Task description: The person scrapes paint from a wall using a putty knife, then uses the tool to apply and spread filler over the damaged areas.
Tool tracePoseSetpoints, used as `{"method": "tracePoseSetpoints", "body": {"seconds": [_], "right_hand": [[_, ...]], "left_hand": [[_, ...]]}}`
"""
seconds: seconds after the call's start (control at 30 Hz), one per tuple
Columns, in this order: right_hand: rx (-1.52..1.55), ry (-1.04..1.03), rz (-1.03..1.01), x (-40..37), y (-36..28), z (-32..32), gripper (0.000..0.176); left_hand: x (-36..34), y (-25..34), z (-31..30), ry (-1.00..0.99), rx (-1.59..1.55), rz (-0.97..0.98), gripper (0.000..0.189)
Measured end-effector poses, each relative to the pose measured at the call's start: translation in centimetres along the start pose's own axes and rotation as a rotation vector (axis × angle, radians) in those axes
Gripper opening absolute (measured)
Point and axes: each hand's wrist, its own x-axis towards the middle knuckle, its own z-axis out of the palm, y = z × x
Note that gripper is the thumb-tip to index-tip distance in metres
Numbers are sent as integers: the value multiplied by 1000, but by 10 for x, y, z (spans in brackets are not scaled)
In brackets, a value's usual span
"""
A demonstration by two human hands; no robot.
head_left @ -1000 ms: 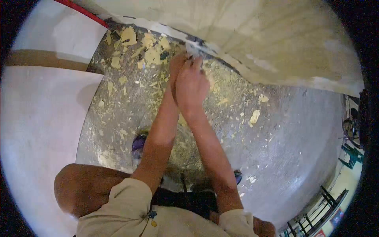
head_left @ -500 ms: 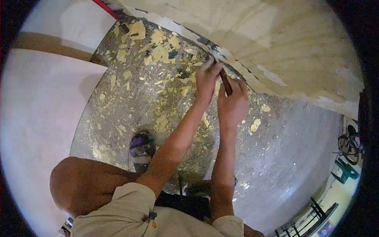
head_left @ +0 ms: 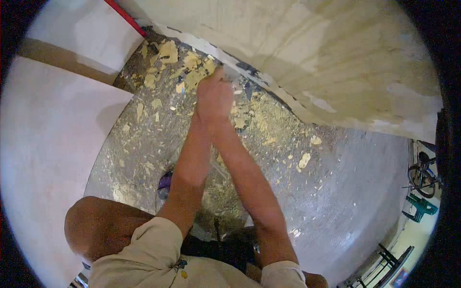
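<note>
My left hand (head_left: 205, 91) and my right hand (head_left: 223, 103) are pressed together at the foot of the wall (head_left: 307, 53), both with fingers closed. They grip a scraper whose dark handle is hidden by the hands in this view. A pale, smeared patch by the fingertips could be its blade (head_left: 231, 73), against the wall's lower edge. Along that edge the paint (head_left: 192, 42) is peeled, showing white and dark patches. Yellowish paint flakes (head_left: 168, 52) lie thickly on the floor around my hands.
A pale board or panel (head_left: 62, 129) stands at the left, with a red strip (head_left: 126, 18) above it. My purple-strapped sandal (head_left: 164, 182) is on the grey floor (head_left: 331, 211). A bicycle (head_left: 422, 177) and a green plastic chair (head_left: 418, 207) are far right.
Both hands have moved left along the wall base with the scraper. They have come close together, and the handle that showed in my right hand is now covered.
</note>
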Motion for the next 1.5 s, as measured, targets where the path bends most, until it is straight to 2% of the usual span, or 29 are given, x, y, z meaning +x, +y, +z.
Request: {"method": "tracePoseSetpoints", "body": {"seconds": [0.07, 0.1, 0.17, 0.2, 0.27, 0.33, 0.37, 0.4, 0.43, 0.47, 0.5, 0.67, 0.7, 0.73, 0.83, 0.87, 0.9, 0.93, 0.97, 1.03, 1.07, 1.13, 1.2, 1.27, 1.3, 1.33, 1.4, 1.43, 1.5], "right_hand": [[-61, 24, -64, -6, -7, 8, 21], [-90, 36, -90, -9, -10, 14, 22], [-150, 42, -151, -15, -12, 27, 26], [-154, 50, -152, -22, -10, 43, 26], [99, 1, 20, -40, 4, 71, 27], [156, 16, 36, -47, 28, 40, 24], [214, 17, 55, -51, 41, 28, 22], [313, -2, 156, -50, 53, 27, 21], [411, -31, 255, -48, 63, 27, 20], [398, 38, 225, -47, 74, 19, 18], [385, 107, 193, -46, 80, 7, 17], [507, 217, 199, -53, 94, -6, 18], [360, 11, 334, -57, 95, -2, 18], [212, -201, 469, -62, 95, 5, 19], [380, -163, 552, -86, 94, 38, 22], [369, -177, 561, -96, 90, 51, 22], [685, -135, 560, -103, 88, 63, 24], [1002, -83, 546, -107, 88, 69, 26], [1132, -10, 555, -114, 83, 70, 26], [986, 34, 508, -123, 85, 65, 25], [851, 74, 463, -128, 88, 65, 24], [821, 46, 531, -135, 104, 78, 24], [649, 72, 481, -143, 125, 87, 25], [673, 33, 519, -144, 136, 85, 25], [713, 8, 565, -147, 139, 85, 26], [715, -4, 566, -146, 140, 90, 26], [795, 157, 529, -139, 141, 105, 27], [753, 103, 517, -128, 137, 95, 26], [651, 102, 470, -123, 134, 90, 26]], "left_hand": [[-4, -38, 41, 172, -263, 126, 32], [-5, -49, 48, 181, -261, 144, 32], [-15, -68, 58, 77, -533, -12, 31], [-8, -78, 63, 85, -536, -7, 31], [21, -92, 71, 331, -1232, -527, 20], [48, -55, 19, 450, -1418, -454, 25], [71, -55, 6, 398, -900, -161, 22], [102, -60, -4, 321, -375, 105, 22], [136, -64, -13, 144, -165, 197, 22], [152, -71, -21, -42, 41, 283, 22], [142, -88, -31, -41, 38, 251, 22], [119, -197, -111, -1355, -134, -383, 24], [130, -200, -118, -1613, -153, -490, 25], [132, -201, -108, -1613, -146, -469, 25], [66, -191, -37, -1438, -138, 215, 46], [41, -164, -48, -1222, -257, 326, 52], [21, -130, -60, -995, -371, 423, 58], [8, -114, -33, -978, -769, 51, 57], [-2, -102, 4, -916, -1146, -339, 56], [-8, -71, 53, -833, -1413, -493, 60], [-12, -55, 63, -848, -1423, -498, 60], [-19, -28, 76, -803, -1551, -545, 64], [-27, -8, 94, -807, -1647, -482, 63], [-36, 12, 124, -446, -1395, -126, 62], [-36, 21, 86, -466, -1222, -22, 68], [-39, 27, 99, -469, -1221, -34, 68], [-43, 43, 122, -45, -1001, 126, 74], [-36, 45, 86, -243, -1218, -30, 76], [-33, 38, 82, -331, -1171, -74, 75]]}}
